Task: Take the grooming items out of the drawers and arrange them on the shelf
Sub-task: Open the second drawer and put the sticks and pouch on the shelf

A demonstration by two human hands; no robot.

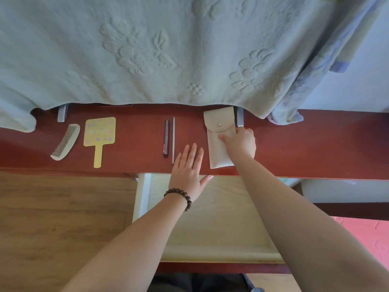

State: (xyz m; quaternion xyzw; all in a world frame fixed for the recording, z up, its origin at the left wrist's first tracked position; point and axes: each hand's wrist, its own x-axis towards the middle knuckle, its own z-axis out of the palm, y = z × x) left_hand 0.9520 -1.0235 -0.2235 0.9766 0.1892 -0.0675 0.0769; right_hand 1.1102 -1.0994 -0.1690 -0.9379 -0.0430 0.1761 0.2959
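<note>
Right of centre in the frame, the right hand (242, 142) pinches the beige pouch (219, 140) flat on the red shelf (315, 144), seemingly squaring it with the pen (166, 138), mirror (99, 135) and comb (66, 142) further left, while the left hand (188, 171) lies relaxed and flat above the open drawer (214, 218)

Up beyond the grip, a pale green embossed towel (147, 49) draped over the far edge; to its right, a blue-patterned cloth (311, 81) hanging. Low and left of the grip, wood-grain floor (52, 218); low right, a pink mat (364, 234). Beaded bracelet (179, 197) nearer in
</note>
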